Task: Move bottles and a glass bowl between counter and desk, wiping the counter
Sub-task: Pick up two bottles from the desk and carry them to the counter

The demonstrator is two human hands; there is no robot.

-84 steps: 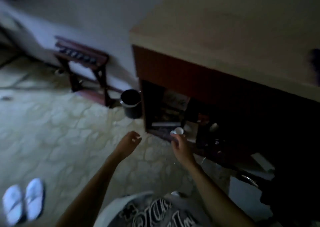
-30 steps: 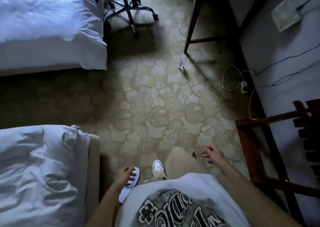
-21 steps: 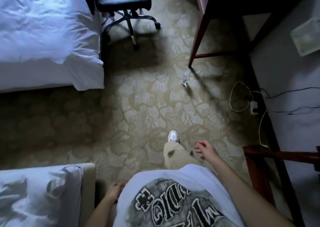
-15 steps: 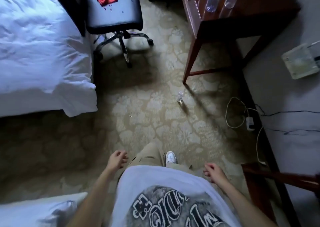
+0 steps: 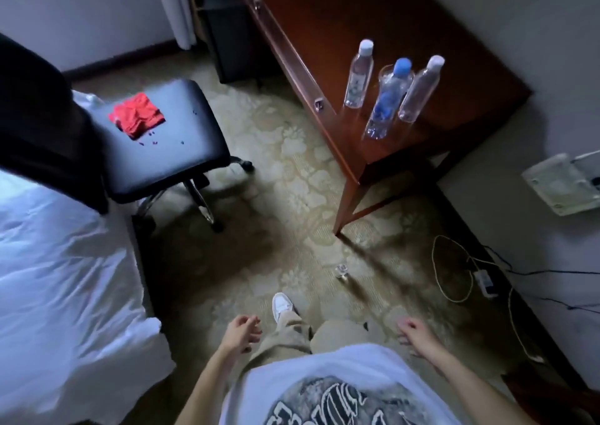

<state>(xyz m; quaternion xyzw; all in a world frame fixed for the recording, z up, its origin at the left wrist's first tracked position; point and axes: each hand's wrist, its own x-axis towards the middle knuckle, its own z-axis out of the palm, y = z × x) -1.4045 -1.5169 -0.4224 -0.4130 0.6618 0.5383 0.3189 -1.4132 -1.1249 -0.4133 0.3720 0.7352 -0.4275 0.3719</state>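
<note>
Three plastic bottles stand on the dark wooden desk (image 5: 328,12) at the upper right: a white-capped one (image 5: 358,74), a blue-capped one with a blue label (image 5: 386,100) and another white-capped one (image 5: 420,90). A clear glass bowl (image 5: 383,73) shows behind the blue-capped bottle. A small clear bottle (image 5: 341,270) stands on the carpet near the desk leg. My left hand (image 5: 242,333) and my right hand (image 5: 414,332) hang low by my hips, fingers loosely apart, holding nothing.
A black office chair (image 5: 162,139) with a red cloth (image 5: 137,119) on its seat stands left of the desk. A white bed (image 5: 61,288) fills the left side. Cables and a power strip (image 5: 483,278) lie along the right wall.
I turned from the counter and walked across the carpet toward the desk. The desk top with the bottles has come into full view. My hands swing empty at my sides.
</note>
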